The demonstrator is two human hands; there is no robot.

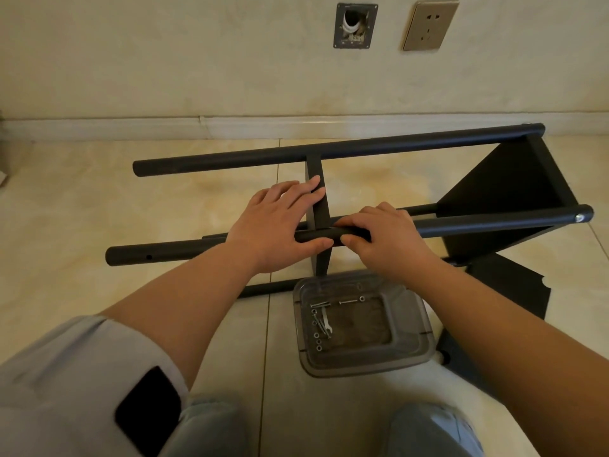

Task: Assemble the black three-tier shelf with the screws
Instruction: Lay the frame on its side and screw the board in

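Two knees at bottom edge, person crouched on tiled floor (99, 199). Just ahead: clear plastic tray (412, 328) on the floor with loose screws (318, 338) along its left side and a small wrench (326, 324) among them. Black loose panel (514, 285) lies flat right of the tray, its corner near the tray's right rim.

Black shelf frame (494, 199) lies on its side across the floor, poles running left-right. Near pole (164, 253) is raised off the floor; its left end is free, open hole visible, bare tile around it. Right end carries a screw head at the fitted end panel.

Left hand (273, 225): grip loose, fingers straight over the middle tier panel (318, 206), thumb under the near pole. Right hand (385, 239): grip wrapped narrow round the near pole, just right of the middle tier joint. Hands nearly touching.

Far pole (230, 159) runs parallel, left end also free. Beyond it a narrow strip of floor, then skirting board (131, 127) and wall with a socket (430, 24) and an open wall box (356, 26).
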